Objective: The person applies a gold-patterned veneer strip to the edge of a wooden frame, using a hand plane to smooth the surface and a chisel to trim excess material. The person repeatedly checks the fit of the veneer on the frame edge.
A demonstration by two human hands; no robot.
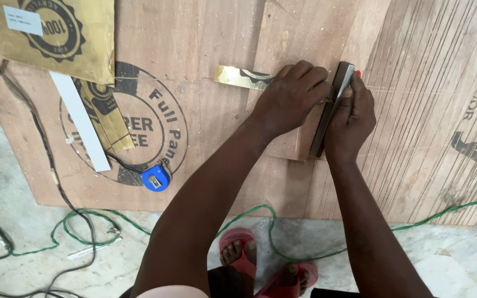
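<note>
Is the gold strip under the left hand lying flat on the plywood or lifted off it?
Flat: the gold strip lies along the plywood sheet, its right end hidden under the left hand.

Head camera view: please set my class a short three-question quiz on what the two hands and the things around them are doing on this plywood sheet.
1. True or false: the left hand presses on a gold strip.
2. Which hand rests against the dark metal straightedge? A) left only B) right hand only C) both
3. Fill in: the small blue tape measure lies on the ____ sheet.

Key: 1 true. 2 C: the hands meet at the bar, one on each side. 3 plywood.
</note>
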